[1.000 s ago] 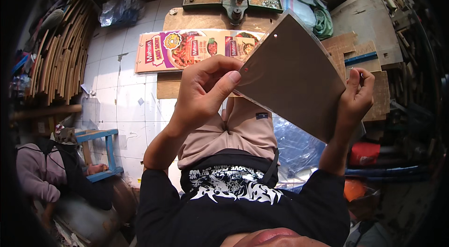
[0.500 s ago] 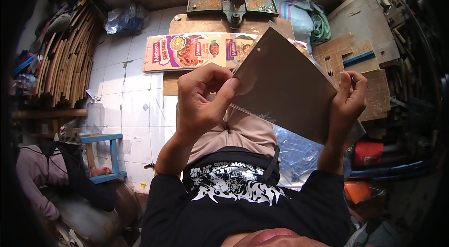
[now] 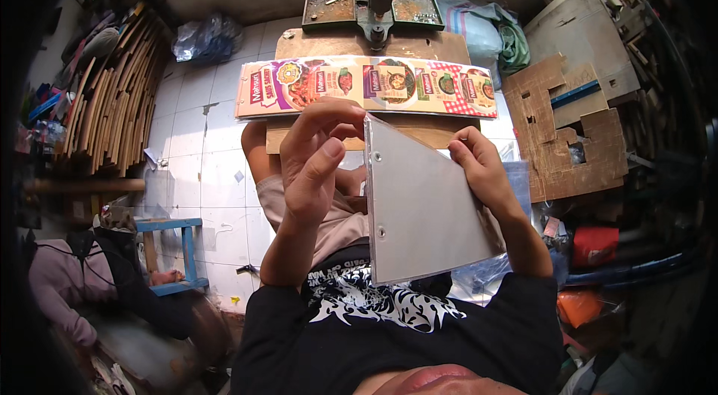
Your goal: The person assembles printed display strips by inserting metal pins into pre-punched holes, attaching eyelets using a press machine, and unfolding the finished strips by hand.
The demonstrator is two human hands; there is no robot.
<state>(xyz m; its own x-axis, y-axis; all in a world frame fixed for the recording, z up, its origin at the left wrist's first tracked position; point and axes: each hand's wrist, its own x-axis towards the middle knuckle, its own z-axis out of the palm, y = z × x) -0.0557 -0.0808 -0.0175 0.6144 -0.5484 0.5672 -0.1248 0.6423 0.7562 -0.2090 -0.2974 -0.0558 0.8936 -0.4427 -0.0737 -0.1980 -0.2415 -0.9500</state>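
Note:
A pale grey rectangular panel (image 3: 422,208) is tilted up in front of my chest, with metal eyelets (image 3: 381,232) along its left edge and a clear plastic-like film at the rim. My right hand (image 3: 482,174) grips its far right edge, thumb on the near face. At the upper left corner is my left hand (image 3: 310,163), fingers bent and thumb apart; an index fingertip touches the corner or lies just beside it. Beyond my hands, a long printed sign (image 3: 314,88) with colourful food pictures lies flat on a wooden board (image 3: 441,130), below the black hand press (image 3: 378,10).
Compartment trays (image 3: 329,10) of small parts flank the press. Stacked wooden strips (image 3: 112,88) stand at left, near a blue stool frame (image 3: 191,253) and another person (image 3: 71,283). Cut-out boards (image 3: 550,159) and a blue-striped sack (image 3: 464,21) are at right.
The panel has turned and come down toward my chest, bringing the eyelet edge to the left and uncovering the printed sign. My left thumb has come off the panel; my right hand has moved left.

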